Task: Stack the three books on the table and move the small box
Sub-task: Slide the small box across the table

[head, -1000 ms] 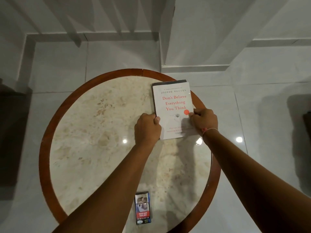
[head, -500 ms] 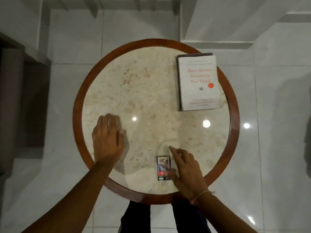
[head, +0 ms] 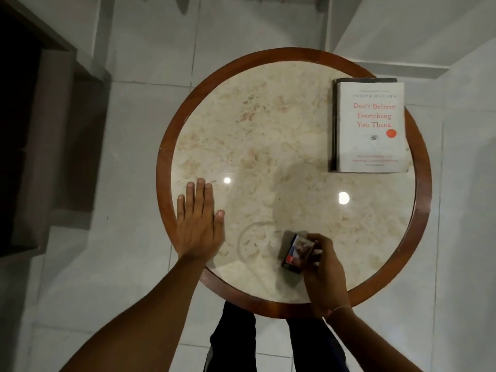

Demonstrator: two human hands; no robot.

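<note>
A stack of books (head: 369,127) lies at the far right of the round marble table (head: 268,146); the top one is white with red title letters, and dark edges of books beneath show along its left and top. Near the front edge a small dark box (head: 295,253) is tilted up off the marble, with my right hand (head: 322,269) closed around its right side. My left hand (head: 200,224) rests flat on the table's left part, fingers spread, holding nothing.
The table has a brown wooden rim (head: 163,146) and stands on pale floor tiles. A dark doorway and grey frame (head: 40,130) lie to the left. My legs (head: 236,342) show below the table's front edge.
Both hands left the book stack and came to the table's front. My right hand closed on the small box and tipped it up; my left hand settled flat on the marble.
</note>
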